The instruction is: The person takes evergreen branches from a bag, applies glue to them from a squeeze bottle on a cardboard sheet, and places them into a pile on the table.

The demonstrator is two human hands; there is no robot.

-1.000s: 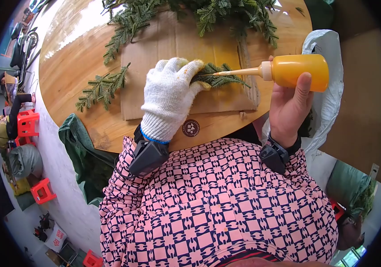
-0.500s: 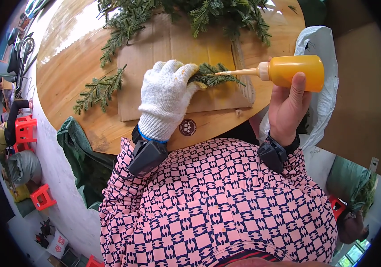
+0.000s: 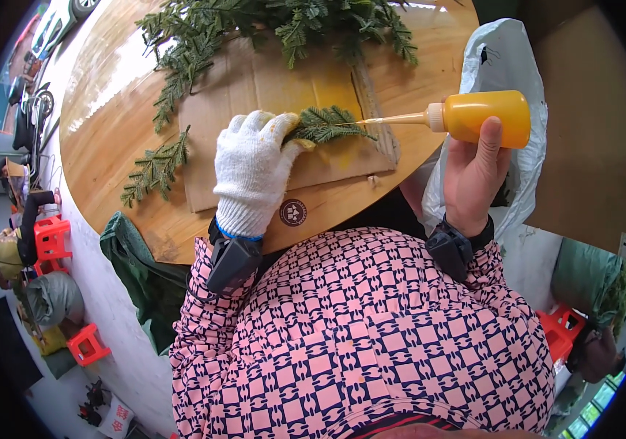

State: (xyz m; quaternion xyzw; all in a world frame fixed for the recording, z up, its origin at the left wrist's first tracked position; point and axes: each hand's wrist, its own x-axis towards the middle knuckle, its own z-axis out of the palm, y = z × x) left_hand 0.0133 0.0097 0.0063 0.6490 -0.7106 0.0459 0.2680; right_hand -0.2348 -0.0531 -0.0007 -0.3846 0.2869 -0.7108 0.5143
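In a white knit glove with yellow-stained fingertips, my left hand (image 3: 253, 168) pinches a green fir sprig (image 3: 331, 126) over a cardboard sheet (image 3: 243, 99) stained yellow. My bare right hand (image 3: 474, 172) grips a squeeze bottle (image 3: 490, 110) of orange-yellow liquid, held sideways with its long thin nozzle (image 3: 393, 119) pointing left, the tip at the sprig. A separate sprig (image 3: 152, 168) lies left of the cardboard on the round wooden table (image 3: 104, 146). A pile of fir branches (image 3: 203, 36) lies along the far side.
A white plastic bag (image 3: 514, 58) hangs at the table's right. Green sacking (image 3: 126, 249) hangs at the lower left. Red stools (image 3: 88, 342), a motorbike, another person (image 3: 28, 227) and sacks are at the left. A brown board and another person (image 3: 598, 351) are at the right.
My left hand and the sprig have shifted left and slightly down in the picture, leaving more of the sprig showing beyond my fingers. The bottle stays at the sprig.
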